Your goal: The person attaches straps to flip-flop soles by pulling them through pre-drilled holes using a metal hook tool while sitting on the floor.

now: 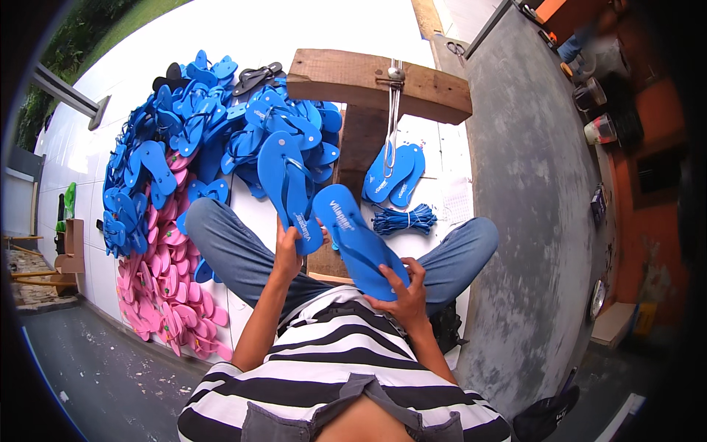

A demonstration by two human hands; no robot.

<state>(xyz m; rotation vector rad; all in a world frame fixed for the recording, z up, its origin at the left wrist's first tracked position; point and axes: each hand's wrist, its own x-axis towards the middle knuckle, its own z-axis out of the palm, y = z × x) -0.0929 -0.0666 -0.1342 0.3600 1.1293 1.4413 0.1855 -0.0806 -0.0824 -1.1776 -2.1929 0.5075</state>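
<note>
the left hand [289,254] grips the near end of a strapped blue flip-flop [274,156], thumb along its edge, while the right hand [403,291] has its fingers wrapped around the near end of a second blue flip-flop [355,234]; both are held up over the lap, tilted, just beside each other. the step in hand looks like handling or matching the two, so it would pay to turn one end for end, since the lettering sits near on the left one and far on the right one. a firm hold on the sole edges, off the straps, should let each thong be checked; how well the second one's strap is seated i cannot tell. as for writing, pale lettering [340,214] is printed on both footbeds, and similar print shows on the blue pair [384,183] beyond the wooden stand [324,77].
</note>
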